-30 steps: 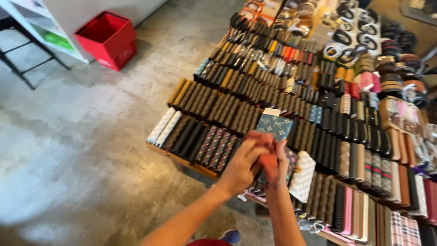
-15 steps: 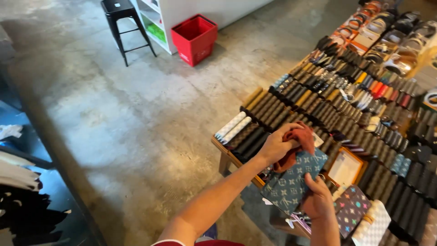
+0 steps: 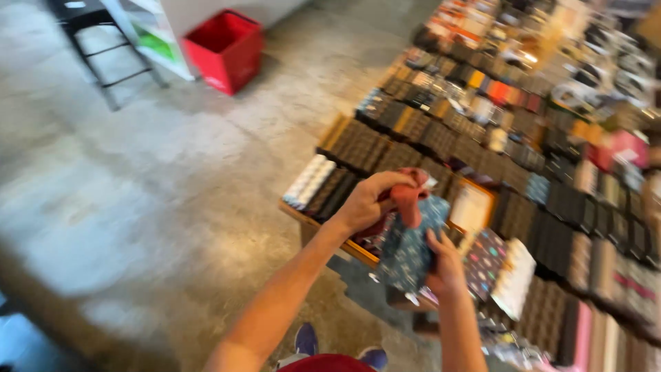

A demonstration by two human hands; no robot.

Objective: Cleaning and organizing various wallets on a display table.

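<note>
**Two hands wipe a patterned wallet above a stall table**

The left hand [image 3: 361,203] is closed around a crumpled red cloth [image 3: 407,196], pressing it on a blue patterned fabric wallet [image 3: 406,251]. The right hand [image 3: 444,265] grips the wallet's near right edge. Both hover over the wooden display table [image 3: 323,220], packed with rows of dark wallets [image 3: 372,145]. A loose grip could drop the wallet onto them. A red plastic bin [image 3: 224,49], contents unseen, stands far left.

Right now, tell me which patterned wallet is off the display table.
The blue patterned wallet, gripped by the right hand; all the others lie in rows on the table.
</note>
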